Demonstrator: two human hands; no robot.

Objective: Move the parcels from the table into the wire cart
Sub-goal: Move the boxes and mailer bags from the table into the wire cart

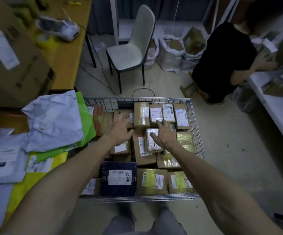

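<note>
The table [66,61] runs off the left edge, its near part buried under blurred soft mailers [52,122]. Beside it, the wire cart [145,198] is packed with boxed parcels [151,183] that hide its floor. Both arms reach in, palms down. The left hand [120,129] spreads loosely over brown boxes and grips nothing. The right hand [164,135], fingers splayed and ungripping, partly covers a small taped box [151,143]; whether it touches the box is unclear.

brown box [181,116]: "3-1" | neighbouring box [168,112]: "2-2" | navy parcel [118,187]: "BE"
</note>
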